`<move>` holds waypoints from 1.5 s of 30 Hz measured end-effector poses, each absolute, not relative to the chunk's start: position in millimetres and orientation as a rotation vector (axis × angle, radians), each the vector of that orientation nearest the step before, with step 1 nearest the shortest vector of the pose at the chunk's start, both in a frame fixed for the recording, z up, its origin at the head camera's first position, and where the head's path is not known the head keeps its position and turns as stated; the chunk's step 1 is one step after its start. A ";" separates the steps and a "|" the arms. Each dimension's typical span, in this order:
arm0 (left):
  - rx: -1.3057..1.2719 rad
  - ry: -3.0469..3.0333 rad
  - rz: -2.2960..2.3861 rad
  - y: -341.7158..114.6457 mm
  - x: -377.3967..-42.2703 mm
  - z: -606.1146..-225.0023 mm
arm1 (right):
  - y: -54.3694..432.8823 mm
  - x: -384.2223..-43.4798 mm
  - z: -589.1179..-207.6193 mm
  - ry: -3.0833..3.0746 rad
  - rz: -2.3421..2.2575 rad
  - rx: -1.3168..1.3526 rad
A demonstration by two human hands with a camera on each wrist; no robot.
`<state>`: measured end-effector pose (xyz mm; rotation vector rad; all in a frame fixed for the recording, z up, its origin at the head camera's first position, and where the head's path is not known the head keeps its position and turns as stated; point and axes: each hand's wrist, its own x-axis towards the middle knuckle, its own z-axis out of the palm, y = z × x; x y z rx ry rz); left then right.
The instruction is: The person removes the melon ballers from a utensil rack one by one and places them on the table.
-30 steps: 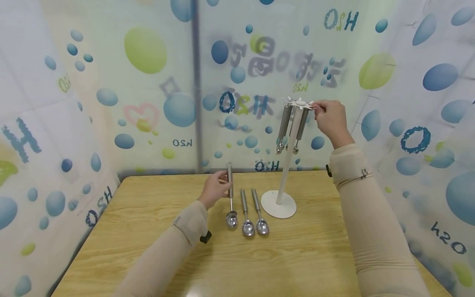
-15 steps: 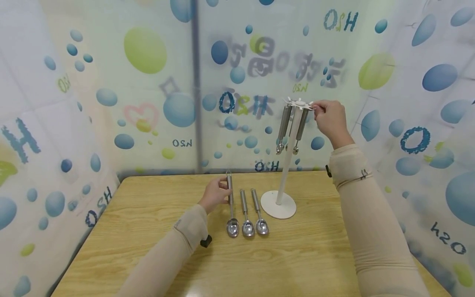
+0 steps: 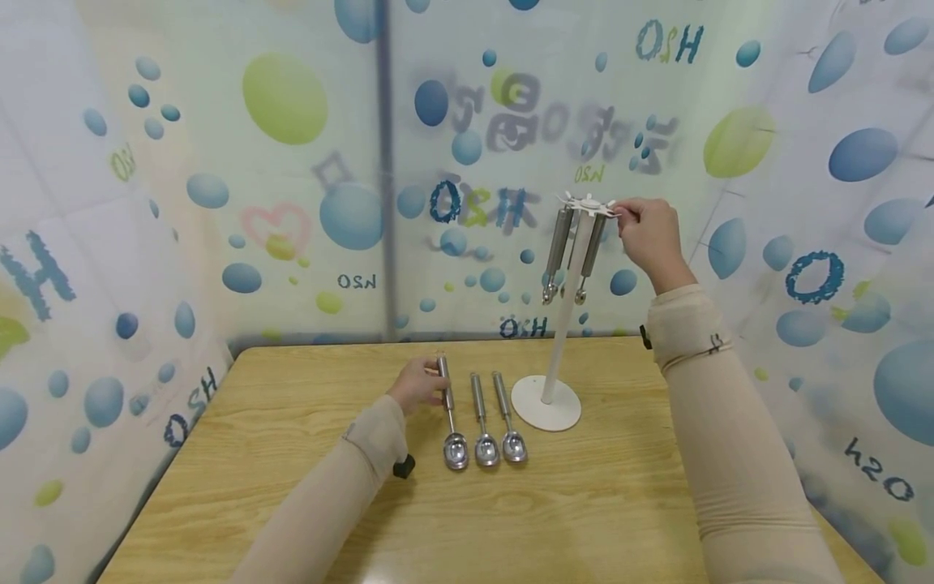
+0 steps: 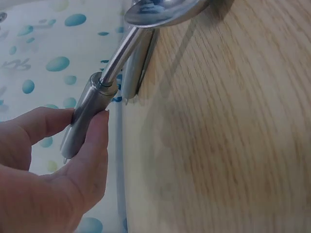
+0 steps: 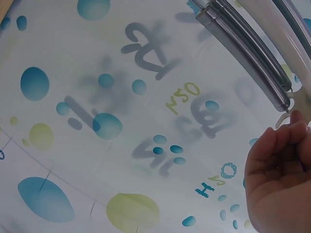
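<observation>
My left hand [image 3: 419, 385] pinches the thick metal handle of an ice cream scoop [image 3: 456, 451] between thumb and fingers. In the left wrist view, this scoop [image 4: 95, 104] slants with its bowl upward in the picture, beside the wood surface. To its right lie two similar scoops, the middle one [image 3: 486, 448] and the right one [image 3: 514, 446], handles pointing away. My right hand [image 3: 649, 235] pinches the edge of the hooked top of a white utensil stand [image 3: 562, 349]. Metal-handled utensils [image 3: 559, 243] hang from its hooks; in the right wrist view, a handle [image 5: 248, 58] ends right at my fingertips.
The stand's round white base [image 3: 546, 415] rests on the wooden table [image 3: 569, 519], right of the scoops. Behind and at both sides hangs a patterned curtain [image 3: 314, 170] with blue and green drops, close to the table's far edge.
My left hand has moved the held scoop toward me and slightly down, its bowl now level with the other two. My right hand stays at the stand's top.
</observation>
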<state>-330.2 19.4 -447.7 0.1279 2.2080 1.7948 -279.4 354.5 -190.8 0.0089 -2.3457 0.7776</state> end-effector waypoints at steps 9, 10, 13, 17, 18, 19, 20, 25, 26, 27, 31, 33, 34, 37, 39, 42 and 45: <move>0.089 2.177 1.691 22.5 -338.4 -451.7 | 354.3 -278.3 -189.9 -2.354 0.794 0.014; 0.087 2.174 1.679 23.2 -339.2 -452.1 | 354.5 -278.5 -190.0 -2.353 0.790 0.015; 0.080 2.173 1.650 25.3 -341.0 -453.1 | 355.4 -279.7 -190.5 -2.355 0.789 0.014; 0.065 2.214 1.607 28.7 -342.0 -454.8 | 356.1 -281.3 -191.5 -2.361 0.799 0.013; 0.058 2.229 1.596 29.6 -342.1 -455.4 | 356.2 -281.4 -191.8 -2.363 0.800 0.013; 0.048 2.243 1.586 30.7 -342.4 -456.2 | 356.2 -281.4 -192.1 -2.361 0.801 0.014; 0.036 2.252 1.581 31.9 -342.7 -457.1 | 356.3 -281.5 -192.3 -2.358 0.799 0.016; -0.040 2.288 1.565 37.7 -344.4 -462.6 | 356.7 -281.0 -192.2 -2.346 0.801 0.021; -0.059 2.302 1.559 38.8 -344.7 -463.8 | 356.7 -281.0 -192.0 -2.343 0.801 0.024; -0.076 2.315 1.550 39.8 -345.3 -465.1 | 356.7 -280.9 -191.7 -2.342 0.801 0.026; -0.103 2.382 1.503 41.8 -347.7 -469.1 | 356.6 -280.3 -190.8 -2.341 0.805 0.030; -0.088 2.402 1.489 41.8 -348.6 -469.6 | 356.8 -279.4 -190.6 -2.340 0.800 0.026; -0.077 2.407 1.485 41.7 -348.9 -469.7 | 356.9 -279.1 -190.6 -2.338 0.797 0.024; -0.067 2.416 1.469 40.7 -349.0 -469.2 | 357.4 -278.8 -191.1 -2.338 0.798 0.020; -0.070 2.417 1.456 40.0 -348.6 -468.9 | 357.4 -278.7 -191.7 -2.337 0.793 0.023; -0.084 2.409 1.452 38.8 -347.6 -468.8 | 356.9 -278.8 -192.4 -2.343 0.793 0.030; -0.096 2.389 1.472 38.0 -346.5 -469.4 | 355.8 -278.0 -192.0 -2.347 0.802 0.029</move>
